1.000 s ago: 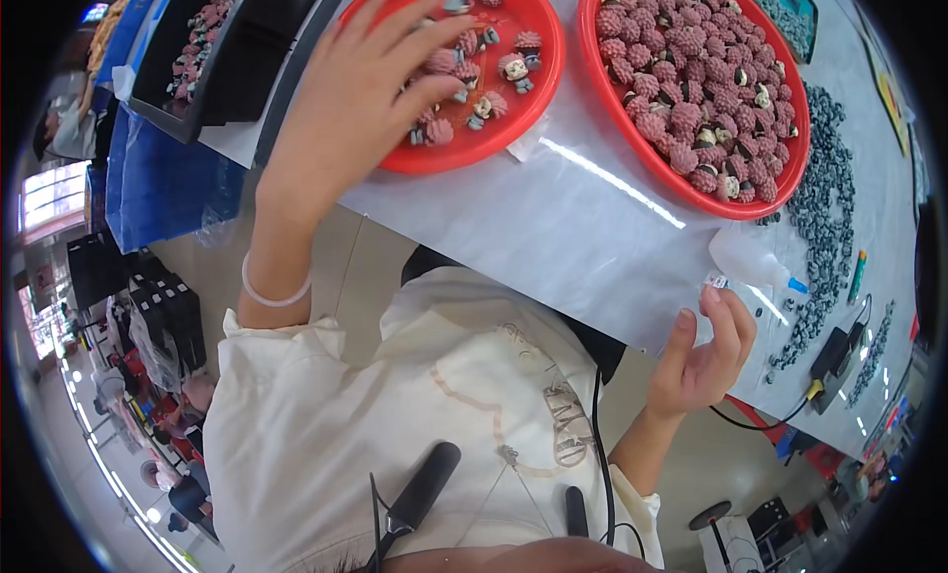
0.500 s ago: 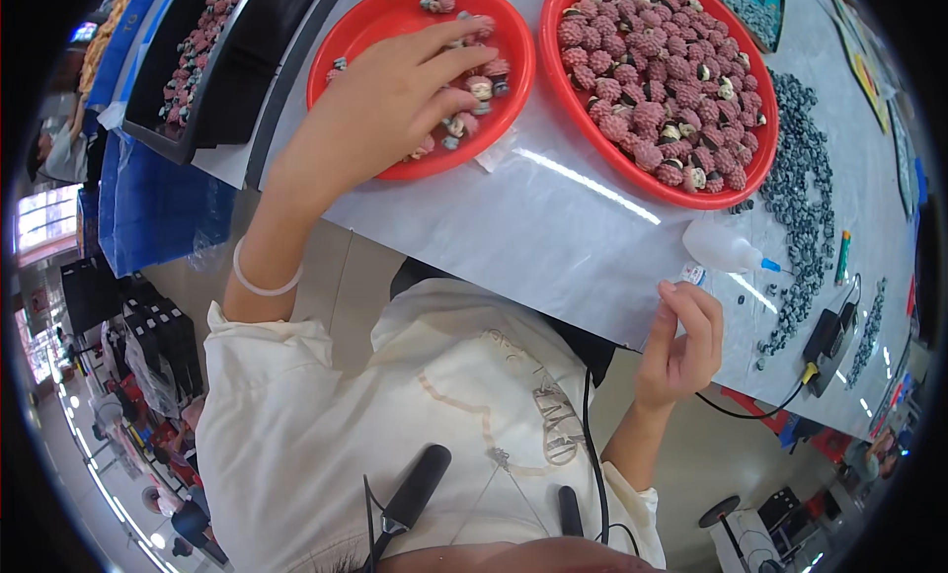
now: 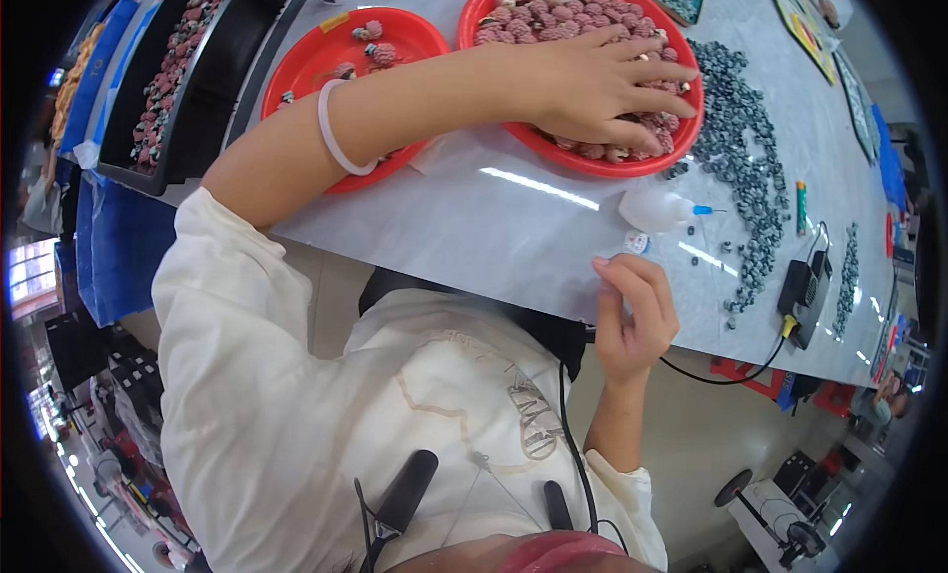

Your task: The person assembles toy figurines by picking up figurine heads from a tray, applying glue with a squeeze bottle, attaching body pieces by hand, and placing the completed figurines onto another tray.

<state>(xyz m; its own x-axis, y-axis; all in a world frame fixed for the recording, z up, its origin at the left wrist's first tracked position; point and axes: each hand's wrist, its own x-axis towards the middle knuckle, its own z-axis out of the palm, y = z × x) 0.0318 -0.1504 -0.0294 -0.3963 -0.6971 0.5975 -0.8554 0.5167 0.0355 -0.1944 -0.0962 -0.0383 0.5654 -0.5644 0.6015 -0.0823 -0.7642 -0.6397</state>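
My left arm reaches across to the right, and my left hand (image 3: pixel 602 89) lies palm down with spread fingers over the larger red tray (image 3: pixel 553 163). Pink, ridged, shell-like pieces (image 3: pixel 523 25) with dark and cream parts fill that tray; the hand's underside is hidden. Under my left forearm is a smaller red tray (image 3: pixel 296 64) holding a few pink pieces (image 3: pixel 381 53). At the table's near edge my right hand (image 3: pixel 637 316) is closed, thumb and forefinger together; anything between them is too small to make out. Beyond it lies a white squeeze bottle (image 3: pixel 654 211) with a blue needle tip.
Small dark pieces (image 3: pixel 746 148) are strewn over the table's right side. A green tube (image 3: pixel 801 207) and a black device with a cable (image 3: pixel 805 291) lie near them. At the left stands a black bin (image 3: pixel 212 99) with more pink pieces. A small white-and-blue cap-like thing (image 3: pixel 637 242) lies by the bottle.
My left hand has moved from the smaller red tray rightward onto the pieces in the larger one. My right hand keeps its closed pose. The whole view has shifted slightly.
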